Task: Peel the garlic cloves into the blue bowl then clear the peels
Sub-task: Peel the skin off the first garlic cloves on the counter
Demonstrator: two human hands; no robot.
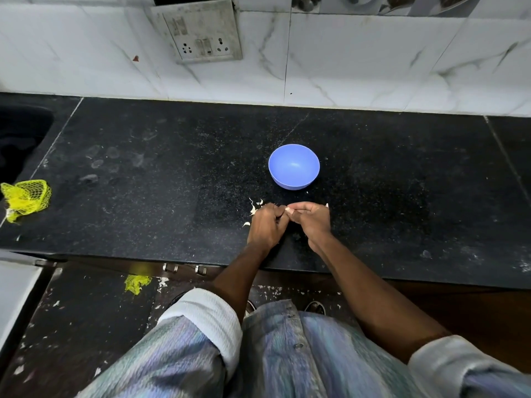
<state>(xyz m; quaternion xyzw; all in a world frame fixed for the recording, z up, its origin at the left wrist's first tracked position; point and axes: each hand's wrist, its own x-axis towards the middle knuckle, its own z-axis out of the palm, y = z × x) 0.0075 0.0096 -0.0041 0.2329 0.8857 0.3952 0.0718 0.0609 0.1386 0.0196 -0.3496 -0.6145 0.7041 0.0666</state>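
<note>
I watch both hands, left [267,225] and right [311,219], pinch one clove [288,210] just short of the bowl [294,166], which looks empty. Peels [254,209] lie beside them; more could drift off the counter [143,182] edge.

Striped buttoned shirt [287,354], rolled sleeves [209,317]

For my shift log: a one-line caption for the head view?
Both hands peel a garlic clove near the empty blue bowl.
</note>
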